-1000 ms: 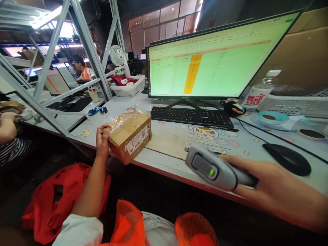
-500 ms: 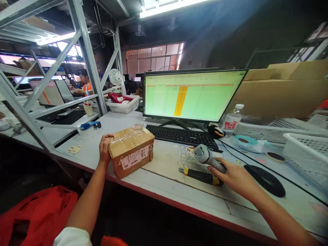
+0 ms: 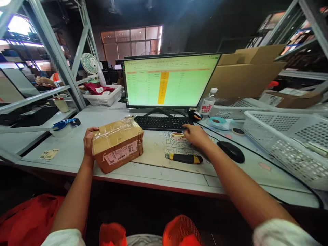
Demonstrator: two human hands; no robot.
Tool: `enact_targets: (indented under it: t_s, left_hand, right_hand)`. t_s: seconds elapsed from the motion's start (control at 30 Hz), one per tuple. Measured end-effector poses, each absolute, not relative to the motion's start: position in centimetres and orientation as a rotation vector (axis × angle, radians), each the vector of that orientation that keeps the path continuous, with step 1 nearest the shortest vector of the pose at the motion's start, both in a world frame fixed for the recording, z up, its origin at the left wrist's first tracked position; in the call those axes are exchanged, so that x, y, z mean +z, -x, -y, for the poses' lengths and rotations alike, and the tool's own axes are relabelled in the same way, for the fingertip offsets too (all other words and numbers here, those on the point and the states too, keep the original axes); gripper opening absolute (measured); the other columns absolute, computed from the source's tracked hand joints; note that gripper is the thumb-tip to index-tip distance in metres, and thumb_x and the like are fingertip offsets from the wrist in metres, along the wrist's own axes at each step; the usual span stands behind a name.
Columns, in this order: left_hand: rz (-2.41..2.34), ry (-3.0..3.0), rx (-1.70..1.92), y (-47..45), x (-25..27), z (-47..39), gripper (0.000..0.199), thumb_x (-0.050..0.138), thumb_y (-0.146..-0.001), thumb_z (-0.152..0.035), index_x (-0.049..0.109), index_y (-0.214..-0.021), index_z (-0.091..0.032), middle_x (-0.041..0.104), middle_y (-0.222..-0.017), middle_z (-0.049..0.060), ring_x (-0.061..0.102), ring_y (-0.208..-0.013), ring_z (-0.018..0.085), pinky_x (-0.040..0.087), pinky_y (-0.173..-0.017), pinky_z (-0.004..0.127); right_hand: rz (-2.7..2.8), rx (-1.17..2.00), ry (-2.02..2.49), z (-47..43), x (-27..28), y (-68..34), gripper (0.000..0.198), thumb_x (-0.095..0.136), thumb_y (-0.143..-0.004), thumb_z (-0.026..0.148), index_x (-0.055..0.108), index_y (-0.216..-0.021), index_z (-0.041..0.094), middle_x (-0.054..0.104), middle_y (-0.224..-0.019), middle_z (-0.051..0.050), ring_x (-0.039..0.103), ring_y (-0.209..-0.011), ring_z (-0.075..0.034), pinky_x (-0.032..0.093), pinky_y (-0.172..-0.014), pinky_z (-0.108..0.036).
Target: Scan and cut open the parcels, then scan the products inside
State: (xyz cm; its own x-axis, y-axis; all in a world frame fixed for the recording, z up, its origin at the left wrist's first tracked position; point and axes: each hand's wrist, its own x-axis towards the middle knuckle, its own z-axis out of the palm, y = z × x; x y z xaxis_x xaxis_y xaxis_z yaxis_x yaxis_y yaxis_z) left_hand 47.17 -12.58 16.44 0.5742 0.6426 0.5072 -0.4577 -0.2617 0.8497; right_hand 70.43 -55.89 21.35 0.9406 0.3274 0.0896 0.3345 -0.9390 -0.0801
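Note:
My left hand (image 3: 89,140) grips the left end of a taped cardboard box (image 3: 116,136), fingers over its top left corner. The box sits tilted near the table's front edge, its front bearing a white shipping label (image 3: 121,152). At the right end of the black keyboard (image 3: 164,123) is my right hand (image 3: 196,136), with the index finger stretched toward the keys and the other fingers partly hidden. The barcode scanner does not show. A black and yellow utility knife (image 3: 186,158) lies on the mat just below that hand. Right of the wrist is a black mouse (image 3: 231,151).
Behind the keyboard stands a lit monitor (image 3: 169,82). A bottle (image 3: 207,102), tape rolls (image 3: 219,122) and a white plastic basket (image 3: 282,136) occupy the right side. Metal shelf posts (image 3: 55,51) rise at left, with a co-worker (image 3: 48,77) beyond. A black cable (image 3: 258,160) crosses the table.
My right hand has moved from above the knife up to the keyboard, and the scanner it held is out of sight. My left hand still grips the box. The view has shifted right and down.

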Motion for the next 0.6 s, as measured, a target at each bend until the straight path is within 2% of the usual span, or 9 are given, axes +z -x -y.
enact_targets:
  t_s: [0.03, 0.13, 0.2, 0.3, 0.5, 0.6]
  left_hand:
    - [-0.159, -1.497, 1.054, -47.2, 16.5, 12.5, 0.041, 0.054, -0.091, -0.06, 0.059, -0.1, -0.021, 0.065, -0.107, 0.008, 0.06, -0.098, 0.026, 0.053, -0.085, 0.041]
    - [-0.141, -1.5, 1.035, -47.2, 16.7, 12.6, 0.039, 0.057, -0.09, -0.061, 0.059, -0.098, -0.022, 0.064, -0.105, 0.008, 0.059, -0.097, 0.026, 0.053, -0.085, 0.041]
    - [-0.137, -1.465, 1.046, -47.1, 16.9, 12.8, 0.039, 0.06, -0.087, -0.06, 0.061, -0.096, -0.022, 0.064, -0.103, 0.006, 0.06, -0.094, 0.025, 0.054, -0.081, 0.038]
    - [-0.14, -1.385, 1.044, -47.1, 17.3, 13.3, 0.039, 0.064, -0.082, -0.057, 0.063, -0.095, -0.021, 0.064, -0.1, 0.005, 0.061, -0.089, 0.022, 0.055, -0.076, 0.033]
    - [-0.15, -1.369, 1.002, -46.9, 17.5, 13.6, 0.037, 0.064, -0.083, -0.056, 0.064, -0.097, -0.021, 0.065, -0.096, 0.004, 0.064, -0.083, 0.02, 0.055, -0.071, 0.03]
    - [-0.198, -1.384, 0.919, -46.5, 17.3, 13.3, 0.043, 0.062, -0.085, -0.058, 0.06, -0.111, -0.024, 0.067, -0.101, 0.003, 0.067, -0.084, 0.02, 0.056, -0.073, 0.03]
  right_hand:
    - [0.537, -0.032, 3.002, 54.8, 21.3, -71.8, 0.045, 0.05, -0.102, 0.03, 0.062, -0.143, 0.016, 0.066, -0.14, -0.016, 0.06, -0.132, -0.026, 0.046, -0.113, -0.037]
    - [0.476, 0.078, 3.035, 52.6, 20.8, -75.0, 0.047, 0.064, -0.099, 0.042, 0.062, -0.139, 0.017, 0.064, -0.14, -0.014, 0.061, -0.127, -0.026, 0.05, -0.111, -0.048]
    - [0.403, 0.111, 3.067, 52.0, 20.5, -76.0, 0.047, 0.064, -0.099, 0.047, 0.062, -0.135, 0.017, 0.063, -0.138, -0.013, 0.062, -0.124, -0.025, 0.053, -0.107, -0.052]
    - [0.36, 0.155, 3.098, 51.9, 20.4, -76.4, 0.044, 0.066, -0.098, 0.046, 0.064, -0.13, 0.015, 0.064, -0.134, -0.013, 0.064, -0.12, -0.024, 0.055, -0.104, -0.049]
    - [0.457, 0.183, 3.082, 51.2, 21.8, -76.3, 0.046, 0.065, -0.099, 0.047, 0.063, -0.134, 0.017, 0.062, -0.138, -0.012, 0.062, -0.124, -0.025, 0.054, -0.106, -0.051]
    - [0.593, 0.211, 3.038, 50.6, 23.1, -74.9, 0.045, 0.064, -0.099, 0.046, 0.063, -0.134, 0.017, 0.063, -0.138, -0.012, 0.062, -0.124, -0.025, 0.053, -0.107, -0.052]
